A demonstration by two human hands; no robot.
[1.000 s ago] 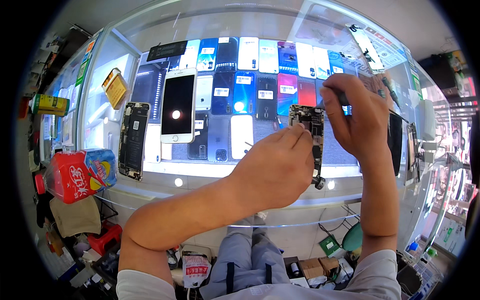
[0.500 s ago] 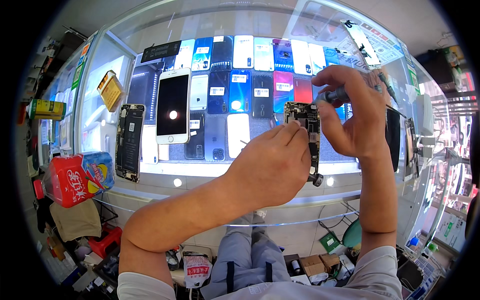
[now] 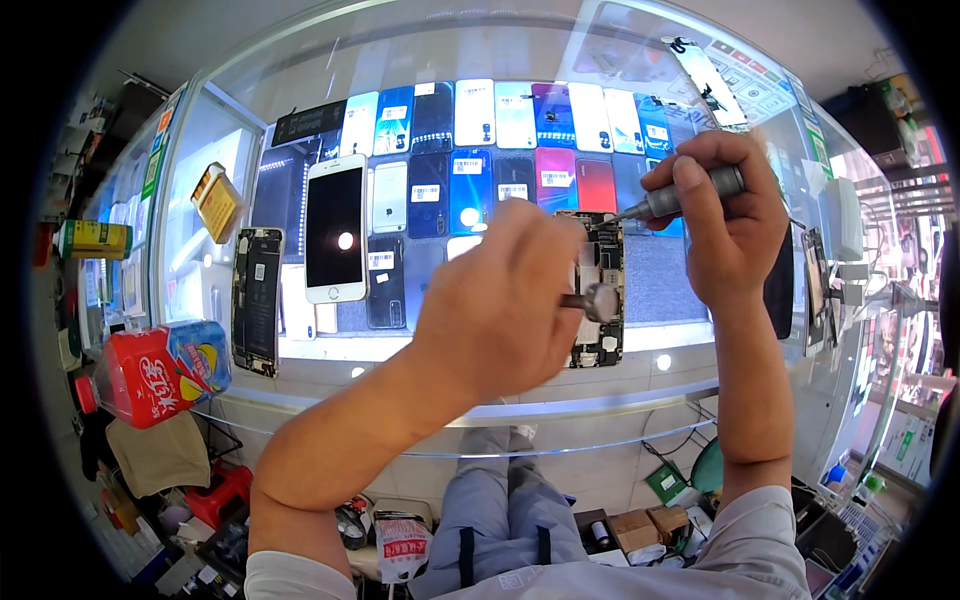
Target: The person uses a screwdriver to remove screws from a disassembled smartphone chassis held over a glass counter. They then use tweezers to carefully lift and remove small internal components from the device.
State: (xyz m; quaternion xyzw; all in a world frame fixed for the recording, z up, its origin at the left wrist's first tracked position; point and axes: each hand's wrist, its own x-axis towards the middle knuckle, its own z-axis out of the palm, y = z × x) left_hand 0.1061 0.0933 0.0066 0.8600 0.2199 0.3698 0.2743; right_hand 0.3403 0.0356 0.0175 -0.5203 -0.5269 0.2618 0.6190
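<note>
From where I'm standing, the person is working over a glass-topped counter [image 3: 660, 290], and an opened phone [image 3: 598, 345] is sitting near its front edge, between the two hands. The right hand [image 3: 735, 215] is closing its fingers and thumb around a grey screwdriver [image 3: 690, 197], whose tip is reaching the phone's top end. The left hand [image 3: 500, 300] is curling, fingers blurred, around a round-ended tool [image 3: 600, 302] — its knob is jutting out over the phone.

Off to the left on the glass, a white-framed phone [image 3: 337, 230] is lying screen up, with another opened phone [image 3: 258, 300] beside it, and a yellow pack [image 3: 215, 203] and a red-and-blue-labelled bottle [image 3: 160, 375] are standing or lying farther out. Under the glass, rows of phones [image 3: 470, 185] are glowing in the case light. Below, a red stool [image 3: 222, 495] is showing at left, while cardboard boxes [image 3: 635, 530] are crowding the floor near the person's grey-trousered legs [image 3: 490, 500].
</note>
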